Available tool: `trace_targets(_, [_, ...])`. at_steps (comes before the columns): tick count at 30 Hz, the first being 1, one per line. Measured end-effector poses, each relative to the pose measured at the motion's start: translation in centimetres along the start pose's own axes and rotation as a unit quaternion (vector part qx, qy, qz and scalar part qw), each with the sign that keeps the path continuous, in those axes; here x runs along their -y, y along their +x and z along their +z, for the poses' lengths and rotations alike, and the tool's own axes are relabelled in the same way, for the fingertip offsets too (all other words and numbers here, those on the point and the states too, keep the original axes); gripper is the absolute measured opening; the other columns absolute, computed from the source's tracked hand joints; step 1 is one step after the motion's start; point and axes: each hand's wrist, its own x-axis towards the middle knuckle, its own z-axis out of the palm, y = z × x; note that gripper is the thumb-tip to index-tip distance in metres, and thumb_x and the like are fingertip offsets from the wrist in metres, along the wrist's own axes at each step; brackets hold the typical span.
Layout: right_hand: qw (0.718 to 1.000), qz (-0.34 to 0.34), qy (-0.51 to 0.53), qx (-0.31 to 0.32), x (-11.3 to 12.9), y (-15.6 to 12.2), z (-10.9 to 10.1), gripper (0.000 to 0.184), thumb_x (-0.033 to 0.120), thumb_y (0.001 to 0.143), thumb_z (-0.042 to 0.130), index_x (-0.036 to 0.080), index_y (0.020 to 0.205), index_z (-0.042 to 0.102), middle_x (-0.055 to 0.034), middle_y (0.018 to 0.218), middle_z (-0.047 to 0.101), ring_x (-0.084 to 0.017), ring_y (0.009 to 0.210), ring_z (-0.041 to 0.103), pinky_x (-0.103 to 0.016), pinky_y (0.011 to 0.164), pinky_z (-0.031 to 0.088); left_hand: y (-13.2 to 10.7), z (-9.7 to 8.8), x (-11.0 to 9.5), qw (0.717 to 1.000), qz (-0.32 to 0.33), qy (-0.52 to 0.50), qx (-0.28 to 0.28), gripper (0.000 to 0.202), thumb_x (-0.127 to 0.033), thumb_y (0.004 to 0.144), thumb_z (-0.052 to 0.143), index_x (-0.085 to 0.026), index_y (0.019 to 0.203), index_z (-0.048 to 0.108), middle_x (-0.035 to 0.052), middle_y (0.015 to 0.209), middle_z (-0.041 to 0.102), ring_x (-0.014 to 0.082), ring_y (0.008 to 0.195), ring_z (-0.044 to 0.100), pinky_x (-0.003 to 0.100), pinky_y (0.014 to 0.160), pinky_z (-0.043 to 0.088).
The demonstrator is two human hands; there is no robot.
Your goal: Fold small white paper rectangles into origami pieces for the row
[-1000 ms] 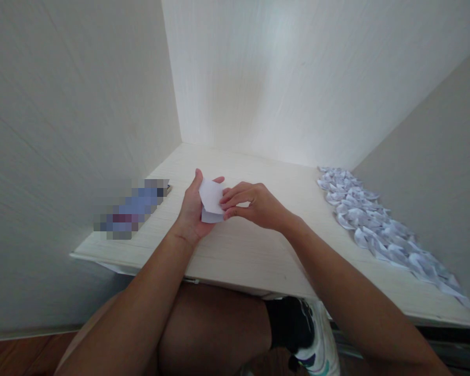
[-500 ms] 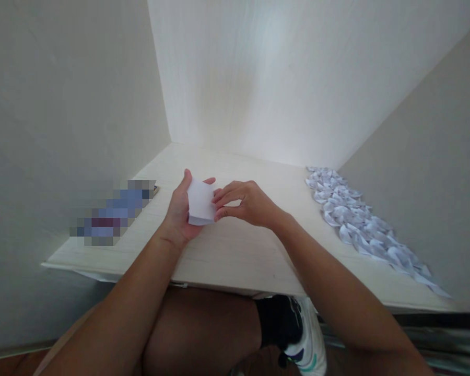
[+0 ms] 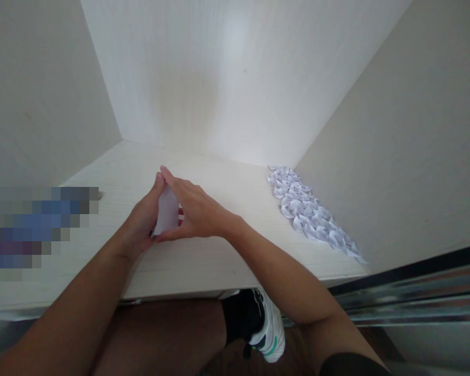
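A small white piece of paper [image 3: 167,209], seemingly a stack or folded sheets, is held between my two hands above the white tabletop. My left hand [image 3: 143,222] supports it from the left side, thumb up along its edge. My right hand [image 3: 198,209] arches over from the right, its fingertips at the top edge and its thumb at the lower edge. The fingers of both hands are closed about the paper, and some are hidden behind it.
Rows of folded white paper pieces [image 3: 309,209] lie along the right wall. A blurred-out bluish item [image 3: 43,224] is at the left. Walls enclose the tabletop [image 3: 219,261] at the back and sides. A leg and a white shoe [image 3: 272,329] show beneath the front edge.
My right hand has gone from touching the paper's right edge to spanning its top and bottom edges. The paper has turned more edge-on. The view has swung to the right.
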Motion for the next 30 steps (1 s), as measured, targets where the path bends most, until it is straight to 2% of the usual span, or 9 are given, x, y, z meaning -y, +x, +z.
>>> trace_targets(3, [1.000, 0.002, 0.015, -0.003, 0.1, -0.1, 0.0, 0.135, 0.047, 0.078, 0.087, 0.024, 0.168, -0.010, -0.0212, 0.170, 0.031, -0.035, 0.151, 0.041, -0.052, 0.121, 0.038, -0.1, 0.1, -0.2, 1.000, -0.019, 0.013, 0.015, 0.058, -0.066, 0.102, 0.044, -0.018, 0.116, 0.072, 0.0100, 0.089, 0.075, 0.0219, 0.075, 0.073, 0.028, 0.063, 0.059])
trace_targets(6, [1.000, 0.004, 0.028, -0.012, 0.0, -0.1, 0.0, 0.138, 0.048, 0.075, 0.090, 0.028, 0.168, -0.010, -0.0204, 0.170, 0.032, -0.036, 0.150, 0.042, -0.054, 0.119, 0.040, -0.1, 0.1, -0.6, 1.000, -0.013, -0.001, -0.006, 0.058, -0.068, 0.101, 0.043, -0.019, 0.112, 0.072, 0.0069, 0.073, 0.070, 0.0192, 0.058, 0.068, 0.026, 0.052, 0.055])
trace_targets(9, [0.999, -0.001, 0.033, -0.018, -0.2, -0.1, 0.1, 0.141, 0.050, 0.071, 0.092, 0.027, 0.169, -0.007, -0.0223, 0.169, 0.033, -0.038, 0.150, 0.041, -0.057, 0.118, 0.041, -0.1, 0.2, -0.8, 0.999, -0.021, -0.021, -0.016, 0.060, -0.069, 0.101, 0.039, -0.018, 0.109, 0.071, 0.0062, 0.069, 0.069, 0.0190, 0.050, 0.065, 0.026, 0.045, 0.052])
trace_targets(13, [0.999, -0.001, 0.030, -0.024, -0.4, -0.1, 0.3, 0.141, 0.049, 0.069, 0.094, 0.026, 0.169, -0.002, -0.0233, 0.166, 0.036, -0.039, 0.150, 0.040, -0.058, 0.118, 0.042, -0.2, 0.3, -0.8, 0.998, -0.024, -0.047, -0.024, 0.057, -0.065, 0.103, 0.038, -0.018, 0.104, 0.071, 0.0071, 0.070, 0.070, 0.0198, 0.053, 0.068, 0.025, 0.044, 0.051])
trace_targets(17, [0.998, -0.005, 0.044, -0.035, -0.3, -0.2, 0.2, 0.139, 0.048, 0.069, 0.095, 0.028, 0.170, 0.002, -0.0219, 0.165, 0.037, -0.038, 0.147, 0.042, -0.057, 0.114, 0.047, -0.2, 0.3, -0.8, 0.997, -0.031, -0.064, -0.026, 0.052, -0.059, 0.105, 0.039, -0.019, 0.113, 0.071, 0.0092, 0.077, 0.073, 0.0238, 0.063, 0.073, 0.028, 0.048, 0.055])
trace_targets(25, [0.994, -0.001, 0.095, -0.051, -0.3, -0.4, 0.4, 0.119, 0.049, 0.077, 0.089, 0.029, 0.169, 0.016, -0.0217, 0.162, 0.039, -0.037, 0.137, 0.051, -0.054, 0.102, 0.057, -0.2, 0.5, -1.1, 0.996, -0.049, -0.076, -0.030, 0.057, -0.063, 0.104, 0.035, -0.019, 0.116, 0.069, 0.0124, 0.082, 0.074, 0.0259, 0.061, 0.072, 0.030, 0.045, 0.052])
trace_targets(30, [0.995, -0.011, 0.084, -0.061, -0.7, -0.3, 0.6, 0.122, 0.050, 0.072, 0.092, 0.030, 0.168, 0.019, -0.0204, 0.154, 0.046, -0.036, 0.135, 0.051, -0.053, 0.100, 0.057, -0.2, 0.4, -1.2, 0.996, -0.050, -0.070, -0.031, 0.055, -0.064, 0.103, 0.036, -0.020, 0.107, 0.068, 0.0123, 0.082, 0.073, 0.0272, 0.066, 0.074, 0.030, 0.045, 0.052])
